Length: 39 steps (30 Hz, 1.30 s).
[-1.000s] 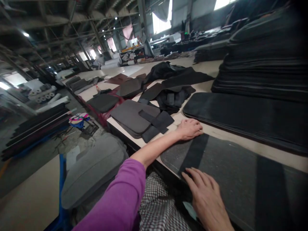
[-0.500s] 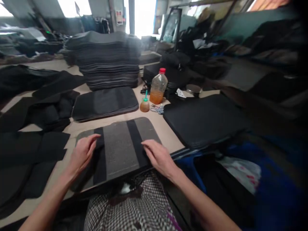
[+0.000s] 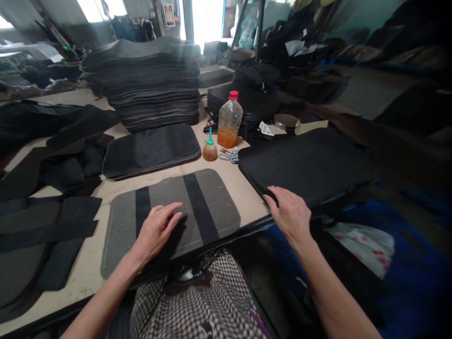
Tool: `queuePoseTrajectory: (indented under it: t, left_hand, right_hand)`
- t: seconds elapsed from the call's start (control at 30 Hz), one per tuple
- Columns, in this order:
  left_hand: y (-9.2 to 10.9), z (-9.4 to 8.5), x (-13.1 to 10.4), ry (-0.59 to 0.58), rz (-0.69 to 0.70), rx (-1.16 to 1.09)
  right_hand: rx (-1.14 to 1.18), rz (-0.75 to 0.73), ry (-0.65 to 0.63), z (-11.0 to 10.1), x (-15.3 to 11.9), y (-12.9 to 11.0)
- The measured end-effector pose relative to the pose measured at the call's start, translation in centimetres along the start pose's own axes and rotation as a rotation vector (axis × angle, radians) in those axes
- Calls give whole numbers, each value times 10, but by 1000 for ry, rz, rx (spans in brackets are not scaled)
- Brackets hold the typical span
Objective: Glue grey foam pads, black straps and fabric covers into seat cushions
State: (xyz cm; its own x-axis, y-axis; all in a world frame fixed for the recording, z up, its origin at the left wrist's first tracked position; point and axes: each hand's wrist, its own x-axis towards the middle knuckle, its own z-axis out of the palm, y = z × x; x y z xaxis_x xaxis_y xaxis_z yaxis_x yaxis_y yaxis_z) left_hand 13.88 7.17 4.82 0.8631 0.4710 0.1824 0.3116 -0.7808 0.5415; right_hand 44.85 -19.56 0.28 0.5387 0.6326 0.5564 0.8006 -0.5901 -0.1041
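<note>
Beyond the gray panel (image 3: 169,192) stand a small bottle (image 3: 210,152) and red-capped jug (image 3: 229,134).

Room runs between grey panel (image 3: 173,190) and black pile (image 3: 307,162), small bottle (image 3: 210,152) beyond.

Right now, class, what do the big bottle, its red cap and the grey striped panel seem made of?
Bottle: probably plastic, clear and glossy; the orange liquid shows through its wall.
Cap: likely plastic, opaque; solid red.
Panel: perhaps felt or coated fabric, matte; surface looks dull and speckled.
</note>
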Motion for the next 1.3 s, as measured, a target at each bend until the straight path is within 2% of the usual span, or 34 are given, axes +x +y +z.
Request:
queuePoseTrajectory:
  t: [0.13, 0.33, 0.4, 0.5, 0.6, 0.73, 0.8, 0.97, 1.03, 1.17, 1.3]
  left_hand:
    - [12, 14, 5, -49, 64, -31]
    - [31, 23, 10, -127, 92, -85]
    - [35, 23, 9, -141, 67, -113]
    - [41, 24, 11, -151, 15, -178]
    - [50, 26, 17, -180, -24, -236]
    - [64, 34, 31, -231, -78, -331]
    - [71, 39, 37, -249, -100, -393]
    - [83, 46, 43, -283, -90, -435]
    - [86, 48, 45, -300, -85, -433]
    - [90, 52, 49, -323, -95, -452]
    - [96, 55, 54, -339, -81, -470]
  right_hand:
    - [124, 72, 71, -1, 3, 6]
    - [187, 152, -60, -11, 7, 10]
    - [269, 239, -69, -16, 10, 9]
    - [445, 399, -9, -20, 17, 10]
    - [518, 529, 26, -19, 24, 16]
    - [658, 512, -109, -18, 26, 26]
    - [720, 510, -127, -20, 25, 32]
    - [843, 601, -220, -33, 22, 46]
    - [846, 648, -205, -37, 22, 50]
    - [664, 609, -35, -38, 25, 53]
    - [693, 652, -105, -34, 28, 52]
